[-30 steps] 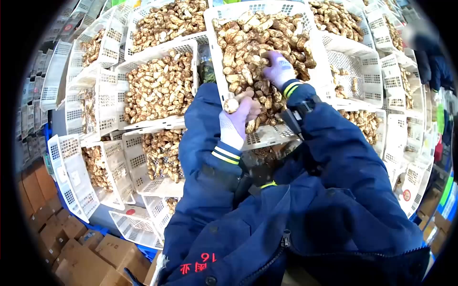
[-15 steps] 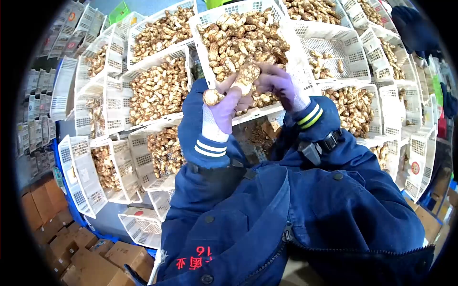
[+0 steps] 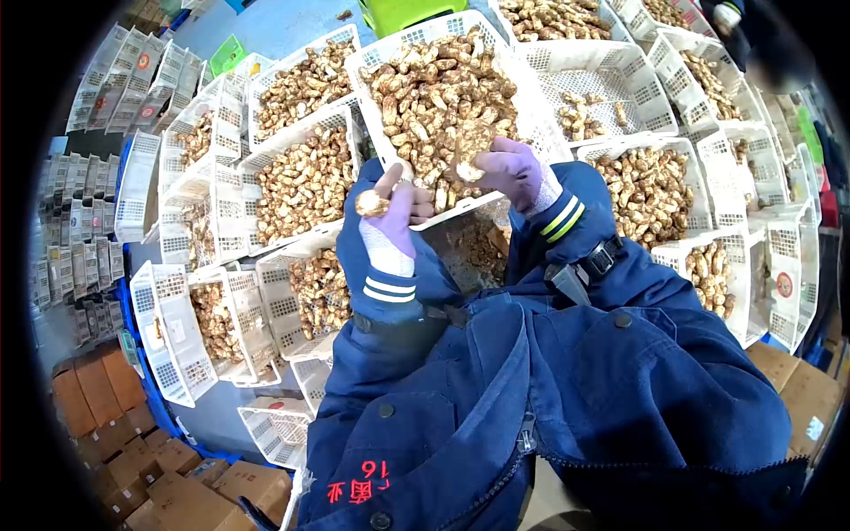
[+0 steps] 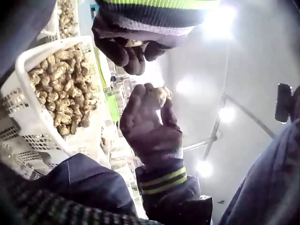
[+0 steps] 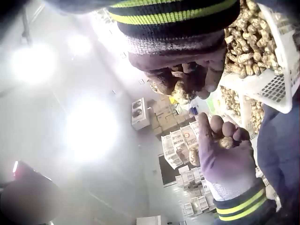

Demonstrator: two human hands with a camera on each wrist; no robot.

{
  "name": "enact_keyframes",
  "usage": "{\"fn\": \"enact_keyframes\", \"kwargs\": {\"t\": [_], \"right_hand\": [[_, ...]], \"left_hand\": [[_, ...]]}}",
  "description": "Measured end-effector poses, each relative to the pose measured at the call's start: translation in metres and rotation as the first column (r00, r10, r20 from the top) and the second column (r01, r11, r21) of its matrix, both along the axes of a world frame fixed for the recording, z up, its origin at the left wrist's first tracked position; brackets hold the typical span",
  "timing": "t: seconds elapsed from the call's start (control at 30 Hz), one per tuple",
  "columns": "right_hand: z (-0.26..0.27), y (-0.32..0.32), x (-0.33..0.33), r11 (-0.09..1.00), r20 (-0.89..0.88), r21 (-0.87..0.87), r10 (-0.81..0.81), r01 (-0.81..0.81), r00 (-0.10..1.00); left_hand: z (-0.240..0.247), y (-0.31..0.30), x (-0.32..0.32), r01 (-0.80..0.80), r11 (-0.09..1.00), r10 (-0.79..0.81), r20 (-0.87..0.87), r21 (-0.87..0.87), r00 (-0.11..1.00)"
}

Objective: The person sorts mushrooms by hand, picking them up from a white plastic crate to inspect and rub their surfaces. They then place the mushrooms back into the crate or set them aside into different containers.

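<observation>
In the head view my gloved left hand (image 3: 396, 221) holds a pale mushroom (image 3: 372, 204) beside the thumb. A second, smaller mushroom (image 5: 226, 142) shows at its fingers in the right wrist view. My gloved right hand (image 3: 521, 180) pinches a brown-and-white mushroom (image 3: 470, 157), its pale end by the thumb; this mushroom also appears in the left wrist view, between fingertips and thumb of the right hand (image 4: 152, 124). Both hands are over the near edge of a white plastic crate (image 3: 542, 113) heaped with mushrooms (image 3: 434, 88). The two hands are apart.
More white crates of mushrooms stand at both sides, such as one at left (image 3: 332, 232) and one at right (image 3: 704, 212). A crate (image 3: 651, 66) behind holds only several mushrooms. A green container (image 3: 403, 13) is beyond; cardboard boxes (image 3: 190, 496) lie lower left.
My right hand came out of the heaped crate with a mushroom, brought it close to the left hand, then drew slightly away. The left hand keeps its mushroom. The head view has shifted.
</observation>
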State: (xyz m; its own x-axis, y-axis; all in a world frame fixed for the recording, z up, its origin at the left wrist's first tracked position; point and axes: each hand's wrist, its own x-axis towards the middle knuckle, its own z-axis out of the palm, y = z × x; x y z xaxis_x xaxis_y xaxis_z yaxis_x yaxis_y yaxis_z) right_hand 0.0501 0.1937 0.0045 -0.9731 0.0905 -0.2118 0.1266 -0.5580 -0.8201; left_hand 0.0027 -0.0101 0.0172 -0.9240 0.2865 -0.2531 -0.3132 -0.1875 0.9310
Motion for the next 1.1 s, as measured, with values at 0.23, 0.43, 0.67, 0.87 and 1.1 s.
{"fn": "enact_keyframes", "kwargs": {"t": [0.23,0.43,0.67,0.87,1.1], "right_hand": [[-0.062,0.131,0.052,0.713,0.122,-0.343,-0.612,0.611,0.782],[-0.04,0.1,0.005,0.874,0.105,0.235,-0.458,0.425,0.883],[-0.083,-0.016,-0.219,0.16,0.267,0.934,0.275,-0.318,0.924],[-0.152,-0.052,-0.295,-0.055,0.37,0.929,0.066,-0.367,0.927],[-0.149,-0.02,-0.269,0.469,0.203,0.857,0.068,-0.211,0.977]], "left_hand": [[-0.048,-0.018,-0.023,-0.032,0.955,-0.024,0.184,0.295,0.983],[-0.083,0.006,-0.033,-0.1,0.925,-0.027,0.328,0.366,0.944],[-0.106,-0.003,-0.051,-0.094,0.909,-0.049,0.328,0.407,0.943],[-0.102,0.0,-0.064,0.001,0.951,-0.093,0.284,0.308,0.954],[-0.096,-0.005,-0.062,-0.013,1.0,0.006,0.231,0.027,0.973]]}}
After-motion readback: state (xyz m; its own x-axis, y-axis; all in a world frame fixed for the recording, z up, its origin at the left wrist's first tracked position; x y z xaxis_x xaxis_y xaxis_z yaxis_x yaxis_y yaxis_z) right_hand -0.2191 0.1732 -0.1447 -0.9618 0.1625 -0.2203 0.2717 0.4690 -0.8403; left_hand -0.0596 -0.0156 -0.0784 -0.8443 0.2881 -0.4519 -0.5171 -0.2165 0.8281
